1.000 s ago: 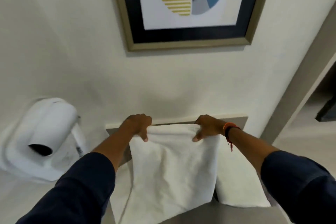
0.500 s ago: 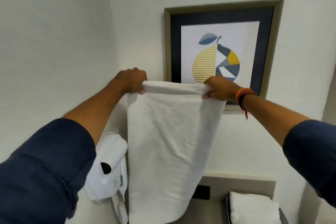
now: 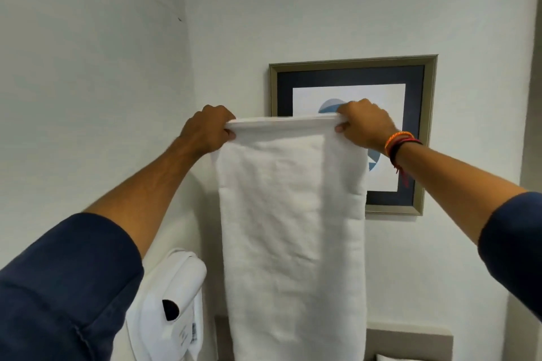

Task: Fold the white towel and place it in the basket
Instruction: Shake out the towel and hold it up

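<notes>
The white towel (image 3: 293, 237) hangs straight down in front of me, doubled lengthwise, its lower end running out of the bottom of the view. My left hand (image 3: 208, 132) pinches its top left corner. My right hand (image 3: 365, 126), with an orange and dark band on the wrist, pinches the top right corner. Both hands are raised at the same height and hold the top edge taut and level. No basket is in view.
A framed picture (image 3: 426, 132) hangs on the wall behind the towel. A white wall-mounted hair dryer (image 3: 176, 302) sits at lower left. A grey ledge (image 3: 410, 340) runs along the bottom right, with a bit of another white towel (image 3: 387, 357) below it.
My hands have lifted the towel from the ledge up to picture height, and my view has tilted upward. The towel now hangs at full length.
</notes>
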